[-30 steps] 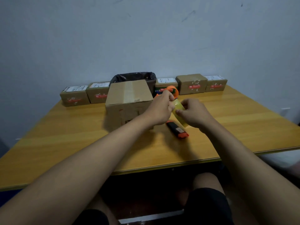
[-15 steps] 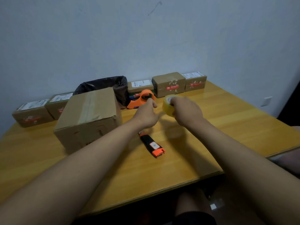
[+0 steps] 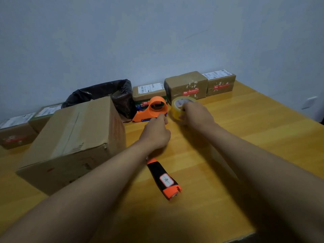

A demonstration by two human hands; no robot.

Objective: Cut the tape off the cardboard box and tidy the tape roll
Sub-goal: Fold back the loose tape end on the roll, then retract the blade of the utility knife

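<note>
a second ago the tape roll (image 3: 178, 107) was held up in front of the cardboard box (image 3: 73, 137), between both hands; now it has been carried to the far side of the desk (image 3: 245, 137), just beside the orange tape dispenser (image 3: 152, 109) and in front of the row of small parcels (image 3: 185, 86). the right hand (image 3: 196, 114) wraps the roll's near side, fingers curled around its rim and gripping it, the roll tilted so its hollow core faces the camera; whether its lower edge rests on the desk i cannot tell. the left hand (image 3: 156, 132) has its fingers pressed together at the tips, close to the dispenser's base and just left of the roll, as if pinching the loose tape end, though the strip itself is too thin and clear to make out. the box sits well to the left, top seam taped, no strand visibly running to it. the orange and black cutter (image 3: 164, 178) lies untouched on the desk under the left forearm. my reading: the cutting part is over, and the person is now on the tidying part, probably smoothing the free end back onto the roll or parking the roll next to the dispenser.
</note>
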